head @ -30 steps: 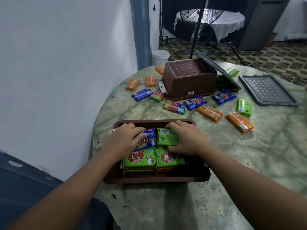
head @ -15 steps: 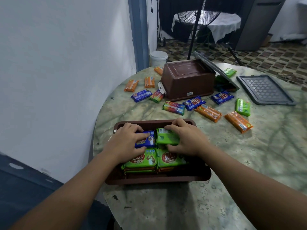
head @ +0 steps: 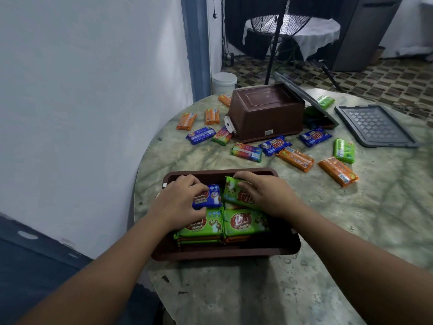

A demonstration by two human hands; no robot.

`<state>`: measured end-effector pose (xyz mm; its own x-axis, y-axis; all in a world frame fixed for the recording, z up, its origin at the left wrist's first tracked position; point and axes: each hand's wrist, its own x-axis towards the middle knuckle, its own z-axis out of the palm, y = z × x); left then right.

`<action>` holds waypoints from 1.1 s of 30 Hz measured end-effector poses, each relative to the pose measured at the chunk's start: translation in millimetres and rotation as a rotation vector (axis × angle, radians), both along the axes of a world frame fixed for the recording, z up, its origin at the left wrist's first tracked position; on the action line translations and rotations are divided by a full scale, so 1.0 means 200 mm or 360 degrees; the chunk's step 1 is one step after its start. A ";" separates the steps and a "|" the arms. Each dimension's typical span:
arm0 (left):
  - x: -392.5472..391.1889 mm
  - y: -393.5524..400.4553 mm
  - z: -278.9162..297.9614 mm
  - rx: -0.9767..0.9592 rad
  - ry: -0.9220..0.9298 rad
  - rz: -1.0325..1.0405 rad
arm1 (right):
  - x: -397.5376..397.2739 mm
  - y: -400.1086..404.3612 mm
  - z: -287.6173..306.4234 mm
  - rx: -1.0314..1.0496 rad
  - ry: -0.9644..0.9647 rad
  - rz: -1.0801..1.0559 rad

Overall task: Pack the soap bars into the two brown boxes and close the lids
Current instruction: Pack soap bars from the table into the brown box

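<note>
An open brown box [head: 234, 252] stands at the table's near edge with stacked soap bars inside. My left hand [head: 178, 202] grips a blue soap bar [head: 212, 197] in the box's far left. My right hand [head: 267, 195] holds a green soap bar [head: 234, 193], tilted up at its far end, in the far right. Two green bars [head: 243, 222] lie flat in the near half. A second brown box [head: 264, 111] lies tipped over at the back, its grey lid [head: 307, 97] hanging open. Several loose bars, such as an orange one [head: 337, 171], lie scattered between the boxes.
A separate grey lid [head: 375, 125] lies flat at the table's right back. The round marble table [head: 351, 231] ends against a white wall [head: 82, 102] on the left. A white bucket [head: 223, 82] and a fan stand [head: 276, 38] are on the floor behind.
The green bar under my right hand has tipped up at its far end. My left hand has slid the blue bar slightly toward me. The view shifted a little.
</note>
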<state>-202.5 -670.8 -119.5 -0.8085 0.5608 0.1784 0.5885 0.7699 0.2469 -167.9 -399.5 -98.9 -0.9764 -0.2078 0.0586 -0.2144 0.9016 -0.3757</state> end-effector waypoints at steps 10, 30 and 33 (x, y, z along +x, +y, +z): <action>-0.01 0.00 -0.01 0.0017 -0.0011 0.0003 | -0.02 0.01 -0.02 0.0105 -0.0044 0.0015; 0.00 0.00 0.00 0.0003 0.0015 -0.0004 | -0.02 -0.09 0.28 -0.0537 -0.0139 -0.0314; 0.00 0.00 0.00 -0.0012 0.0005 0.0002 | -0.01 -0.11 0.26 -0.0495 -0.0233 -0.0338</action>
<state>-203.0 -670.9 -119.5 -0.8085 0.5613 0.1770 0.5885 0.7723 0.2392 -169.9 -421.4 -47.1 -0.9984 0.0053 -0.0560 0.0405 0.7585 -0.6504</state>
